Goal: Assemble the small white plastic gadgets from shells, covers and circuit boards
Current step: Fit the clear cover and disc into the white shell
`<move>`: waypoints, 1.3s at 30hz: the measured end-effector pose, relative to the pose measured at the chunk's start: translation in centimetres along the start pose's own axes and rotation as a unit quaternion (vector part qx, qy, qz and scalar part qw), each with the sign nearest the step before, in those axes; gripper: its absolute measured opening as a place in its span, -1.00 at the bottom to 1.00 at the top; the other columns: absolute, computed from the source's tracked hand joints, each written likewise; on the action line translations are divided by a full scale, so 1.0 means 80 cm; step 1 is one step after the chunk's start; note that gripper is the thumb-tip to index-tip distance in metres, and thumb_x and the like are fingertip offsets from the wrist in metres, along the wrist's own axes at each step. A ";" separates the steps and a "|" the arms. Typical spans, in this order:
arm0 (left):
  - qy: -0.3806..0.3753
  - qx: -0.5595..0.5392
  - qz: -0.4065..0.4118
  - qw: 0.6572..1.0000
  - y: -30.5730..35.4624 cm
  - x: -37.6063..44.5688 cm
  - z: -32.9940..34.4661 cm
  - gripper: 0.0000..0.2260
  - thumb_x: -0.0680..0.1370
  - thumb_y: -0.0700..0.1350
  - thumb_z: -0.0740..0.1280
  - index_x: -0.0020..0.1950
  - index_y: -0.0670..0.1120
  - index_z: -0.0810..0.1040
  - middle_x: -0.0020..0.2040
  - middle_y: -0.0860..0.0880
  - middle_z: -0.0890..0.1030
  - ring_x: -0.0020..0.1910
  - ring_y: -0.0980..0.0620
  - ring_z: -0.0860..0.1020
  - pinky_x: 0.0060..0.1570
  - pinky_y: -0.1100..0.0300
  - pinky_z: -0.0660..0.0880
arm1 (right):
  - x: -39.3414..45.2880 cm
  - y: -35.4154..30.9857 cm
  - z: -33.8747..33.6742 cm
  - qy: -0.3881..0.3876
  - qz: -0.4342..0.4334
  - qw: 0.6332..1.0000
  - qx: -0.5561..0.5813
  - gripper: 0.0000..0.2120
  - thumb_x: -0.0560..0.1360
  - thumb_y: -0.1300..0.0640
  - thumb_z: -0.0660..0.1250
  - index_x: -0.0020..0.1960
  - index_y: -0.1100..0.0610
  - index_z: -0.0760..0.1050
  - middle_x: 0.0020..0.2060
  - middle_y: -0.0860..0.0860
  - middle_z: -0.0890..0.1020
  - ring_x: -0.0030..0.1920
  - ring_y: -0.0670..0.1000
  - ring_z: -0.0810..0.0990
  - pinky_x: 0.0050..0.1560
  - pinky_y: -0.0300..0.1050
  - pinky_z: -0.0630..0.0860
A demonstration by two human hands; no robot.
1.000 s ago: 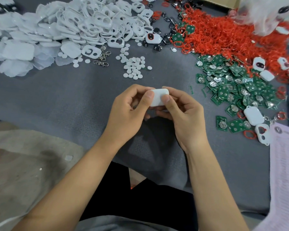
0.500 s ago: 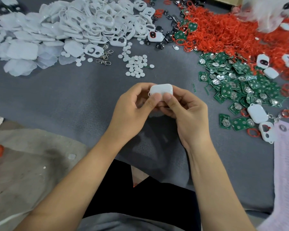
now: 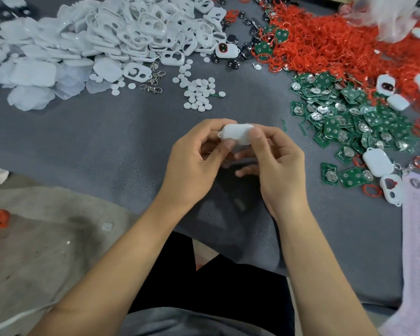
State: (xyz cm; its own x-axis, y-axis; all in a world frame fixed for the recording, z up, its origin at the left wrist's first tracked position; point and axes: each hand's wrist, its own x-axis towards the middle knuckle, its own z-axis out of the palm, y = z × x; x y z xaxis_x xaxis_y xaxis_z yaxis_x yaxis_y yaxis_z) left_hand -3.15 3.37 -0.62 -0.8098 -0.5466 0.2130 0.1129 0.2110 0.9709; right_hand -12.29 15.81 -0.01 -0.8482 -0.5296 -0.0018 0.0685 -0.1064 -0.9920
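While both hands (image 3: 230, 163) pinch, white gadget (image 3: 237, 134) held, grip closed.

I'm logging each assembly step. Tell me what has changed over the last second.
Both hands, left and right, kept their grip on the white gadget. They turned it: a small loop now shows at its left end, and the right thumb has come over its right end. The green circuit boards, white shells and red rings lie as before.

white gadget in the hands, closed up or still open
Looks closed: the white gadget, pinched between left hand and right hand, shows only smooth shell, though partly covered.
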 end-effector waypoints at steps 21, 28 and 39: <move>-0.025 -0.034 -0.045 0.998 -0.002 0.005 -0.006 -0.82 0.69 -0.13 0.34 0.24 -0.10 0.68 -0.13 -0.01 0.73 -0.22 0.09 0.67 -0.17 0.25 0.60 | 0.003 0.002 -0.006 0.002 0.030 0.993 0.118 -0.83 0.65 0.15 0.29 0.08 0.16 0.65 -0.04 0.06 0.74 -0.03 0.00 0.71 -0.07 -0.17 0.63; -0.023 -0.092 -0.081 0.992 -0.004 0.004 -0.007 -0.88 0.65 -0.11 0.40 0.15 -0.09 0.64 -0.04 -0.05 0.75 -0.15 -0.01 0.73 -0.16 0.18 0.66 | 0.000 0.002 -0.005 -0.025 0.012 0.996 0.081 -0.82 0.64 0.17 0.33 0.14 0.13 0.68 0.03 0.21 0.72 -0.05 0.13 0.68 -0.13 -0.11 0.61; -0.048 -0.016 -0.061 0.997 0.005 0.000 -0.002 -0.82 0.71 0.03 0.29 0.04 -0.03 0.59 -0.20 0.02 0.68 -0.29 0.06 0.66 -0.32 0.24 0.56 | -0.001 0.001 -0.004 -0.026 0.007 0.999 0.021 -0.78 0.66 0.16 0.26 0.18 0.07 0.66 -0.27 0.05 0.66 -0.41 -0.03 0.56 -0.49 -0.20 0.45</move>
State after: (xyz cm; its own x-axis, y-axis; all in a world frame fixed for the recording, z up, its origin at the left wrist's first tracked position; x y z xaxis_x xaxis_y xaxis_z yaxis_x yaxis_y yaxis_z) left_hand -3.04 3.32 -0.18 -0.8699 -0.4862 0.0834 0.0276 0.1208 0.9923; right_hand -12.40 16.10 -0.12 -0.8188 -0.5740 -0.0083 0.1031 -0.1328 -0.9858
